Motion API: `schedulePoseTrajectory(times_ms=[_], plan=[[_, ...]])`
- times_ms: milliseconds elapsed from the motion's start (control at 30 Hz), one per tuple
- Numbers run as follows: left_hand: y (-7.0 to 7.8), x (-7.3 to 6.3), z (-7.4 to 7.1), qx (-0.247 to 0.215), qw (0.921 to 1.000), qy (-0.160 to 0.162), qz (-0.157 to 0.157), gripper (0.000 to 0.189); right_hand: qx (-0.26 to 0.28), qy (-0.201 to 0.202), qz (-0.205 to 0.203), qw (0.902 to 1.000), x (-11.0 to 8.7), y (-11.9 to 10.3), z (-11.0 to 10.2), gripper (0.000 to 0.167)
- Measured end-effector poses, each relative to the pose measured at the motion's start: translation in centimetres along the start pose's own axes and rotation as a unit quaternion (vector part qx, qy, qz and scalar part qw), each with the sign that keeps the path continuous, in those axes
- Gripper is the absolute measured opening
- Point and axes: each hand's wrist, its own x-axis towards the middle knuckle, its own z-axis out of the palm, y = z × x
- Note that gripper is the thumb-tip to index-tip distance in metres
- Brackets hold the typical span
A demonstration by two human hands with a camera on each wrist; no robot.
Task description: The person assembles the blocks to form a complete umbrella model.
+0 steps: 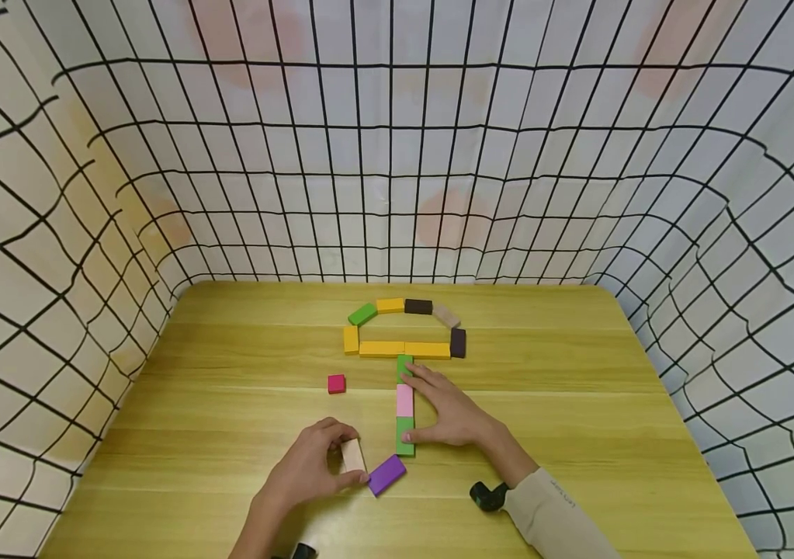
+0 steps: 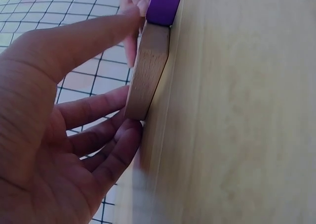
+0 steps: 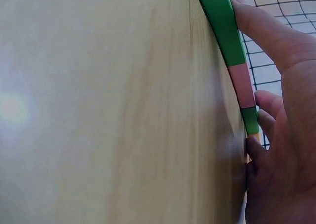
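My left hand (image 1: 309,466) holds a plain wooden block (image 1: 353,456) on the table, thumb at its near end and fingers at its far end. In the left wrist view, that wooden block (image 2: 148,70) meets the end of a purple block (image 2: 164,5). The purple block (image 1: 387,475) lies slanted below a straight column of a green block (image 1: 405,436), a pink block (image 1: 405,401) and another green block (image 1: 403,365). My right hand (image 1: 455,411) is spread along this column. Its thumb touches the near green block and its fingertips reach the far one.
Beyond the column, yellow blocks (image 1: 383,349), black blocks (image 1: 418,307), a green block (image 1: 362,314) and a pale block (image 1: 446,316) form a closed arch. A small red block (image 1: 337,384) lies to the left. Black wire mesh (image 1: 390,175) surrounds the wooden table (image 1: 543,349).
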Motion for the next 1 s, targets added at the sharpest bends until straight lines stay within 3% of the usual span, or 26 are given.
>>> schedulePoseTrajectory(times_ms=[200, 533, 1000], plan=[[-0.3, 0.1, -0.5, -0.007, 0.9998, -0.002, -0.020, 0.055, 0.001, 0.001, 0.002, 1.0000, 0.0, 0.0, -0.1, 0.109], [-1.6, 0.6, -1.8, -0.008, 0.9990, 0.022, -0.039, 0.072, -0.001, -0.003, 0.007, 1.0000, -0.1, -0.2, 0.0, 0.109], [-4.8, 3.8, -4.2, 0.009, 0.9974, 0.067, -0.028, 0.079, 0.007, 0.001, 0.006, 1.0000, -0.2, -0.2, 0.0, 0.108]])
